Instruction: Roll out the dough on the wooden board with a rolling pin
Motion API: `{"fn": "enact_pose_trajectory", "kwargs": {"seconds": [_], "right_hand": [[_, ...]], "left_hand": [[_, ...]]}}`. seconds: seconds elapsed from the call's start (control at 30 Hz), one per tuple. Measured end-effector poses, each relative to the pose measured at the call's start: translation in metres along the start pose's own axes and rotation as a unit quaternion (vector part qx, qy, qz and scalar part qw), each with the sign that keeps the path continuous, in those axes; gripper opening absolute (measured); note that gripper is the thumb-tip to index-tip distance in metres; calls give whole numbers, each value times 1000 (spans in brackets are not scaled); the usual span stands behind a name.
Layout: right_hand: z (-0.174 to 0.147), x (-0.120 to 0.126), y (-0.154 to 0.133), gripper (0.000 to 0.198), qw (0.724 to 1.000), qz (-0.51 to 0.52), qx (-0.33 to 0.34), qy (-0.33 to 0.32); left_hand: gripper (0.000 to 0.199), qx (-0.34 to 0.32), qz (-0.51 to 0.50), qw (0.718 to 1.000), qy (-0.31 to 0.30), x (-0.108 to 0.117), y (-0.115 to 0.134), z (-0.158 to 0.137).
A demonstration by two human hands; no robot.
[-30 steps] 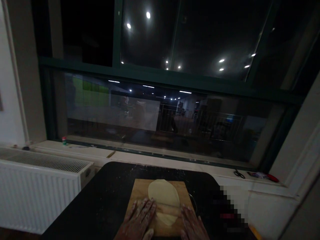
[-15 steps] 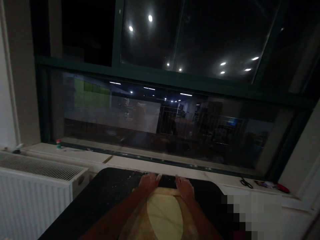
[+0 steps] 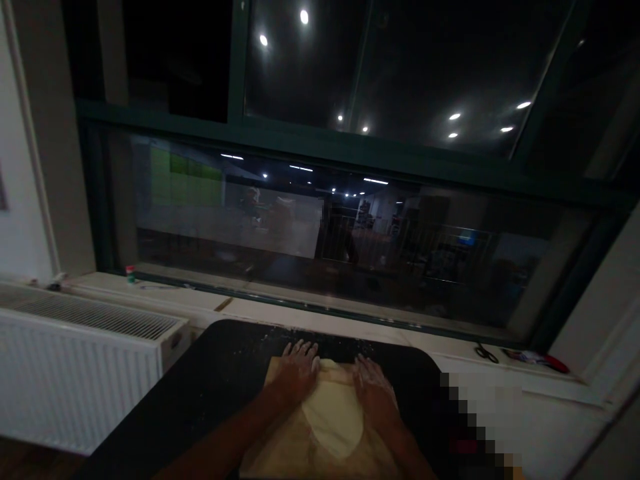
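Note:
A pale, flat sheet of dough (image 3: 334, 417) lies on a wooden board (image 3: 280, 443) on the dark table. Across its far part rests a wooden rolling pin (image 3: 336, 375), with a little dough showing beyond it. My left hand (image 3: 299, 373) lies over the pin's left end, its fingers spread and stretched forward past it. Over the right end lies my right hand (image 3: 374, 385), palm down, its fingers extended. Both hands are whitened, apparently with flour. The ends of the pin are hidden under them.
The black table (image 3: 220, 380) has white specks along its far edge. A white radiator (image 3: 90, 373) stands at the left. On the windowsill are a small red-and-green container (image 3: 131, 274), black scissors (image 3: 486, 353) and a red item (image 3: 556, 363). A dark window rises behind.
Both hands and the rolling pin have moved back toward me from the board's far edge. The dough's far end now shows beyond the pin. My view has tilted slightly downward.

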State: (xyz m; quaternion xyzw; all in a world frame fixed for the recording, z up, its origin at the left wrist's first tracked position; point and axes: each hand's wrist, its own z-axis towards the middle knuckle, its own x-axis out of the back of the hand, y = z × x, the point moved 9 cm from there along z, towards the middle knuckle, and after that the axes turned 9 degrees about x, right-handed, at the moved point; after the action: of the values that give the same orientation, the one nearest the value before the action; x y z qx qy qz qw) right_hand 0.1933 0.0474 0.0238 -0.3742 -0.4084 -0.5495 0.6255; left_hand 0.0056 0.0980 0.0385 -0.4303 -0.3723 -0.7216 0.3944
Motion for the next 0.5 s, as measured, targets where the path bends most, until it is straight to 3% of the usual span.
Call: {"fn": "enact_pose_trajectory", "kwargs": {"seconds": [0.2,0.27,0.37,0.5], "right_hand": [[-105,-16,-7,53,993,18,77,88],[-125,-18,-2,50,993,10,71,97],[-115,-12,-2,49,996,6,64,57],[-49,2,-13,50,997,17,74,-14]], "left_hand": [[57,-143,11,986,86,29,17,-115],[60,-158,6,982,100,35,16,-139],[58,-144,-10,986,87,37,13,-137],[51,-78,-29,996,14,19,2,-79]]}}
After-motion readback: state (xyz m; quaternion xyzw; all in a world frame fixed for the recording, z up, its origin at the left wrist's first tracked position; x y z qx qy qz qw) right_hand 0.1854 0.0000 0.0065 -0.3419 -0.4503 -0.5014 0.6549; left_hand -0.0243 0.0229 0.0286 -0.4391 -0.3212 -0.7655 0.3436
